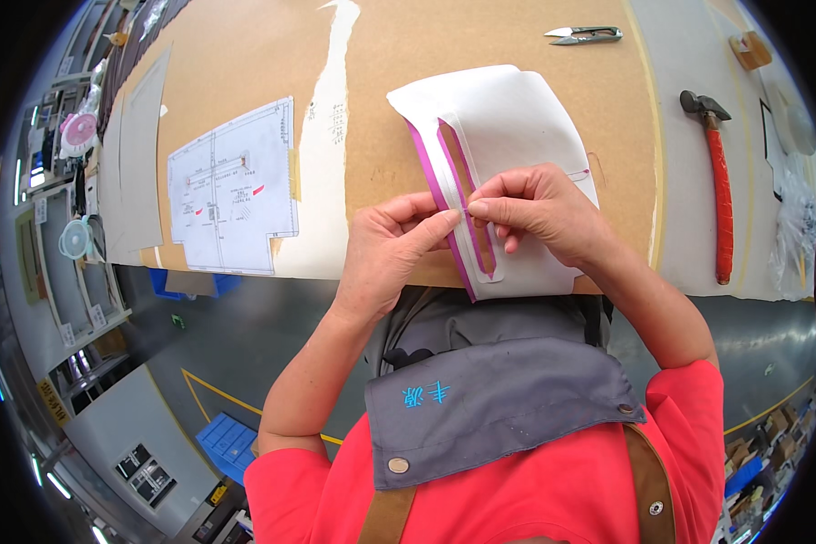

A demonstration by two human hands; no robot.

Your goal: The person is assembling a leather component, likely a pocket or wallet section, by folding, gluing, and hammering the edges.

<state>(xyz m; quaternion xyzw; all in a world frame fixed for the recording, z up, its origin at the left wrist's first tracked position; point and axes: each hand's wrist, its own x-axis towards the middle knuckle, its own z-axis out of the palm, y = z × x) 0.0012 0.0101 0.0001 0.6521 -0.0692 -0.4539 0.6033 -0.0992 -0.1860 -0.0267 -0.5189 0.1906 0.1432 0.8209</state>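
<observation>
A white sheet piece with magenta edging (526, 118) lies at the table's front edge, a long narrow slot cut through it and lined in magenta. My left hand (394, 240) pinches the magenta-edged strip on the slot's left side between thumb and forefinger. From the right, my right hand (539, 213) has thumb and forefinger closed on the slot's edge, close to the left fingertips. Its other fingers curl over the slot. The exact fold between the fingertips is too small to make out.
Thread snips (585, 35) lie at the far side. A hammer with a red handle (720, 195) rests at the right, near a clear plastic bag (796, 227). A printed pattern drawing (231, 190) lies at the left. Blue crates (228, 444) stand on the floor.
</observation>
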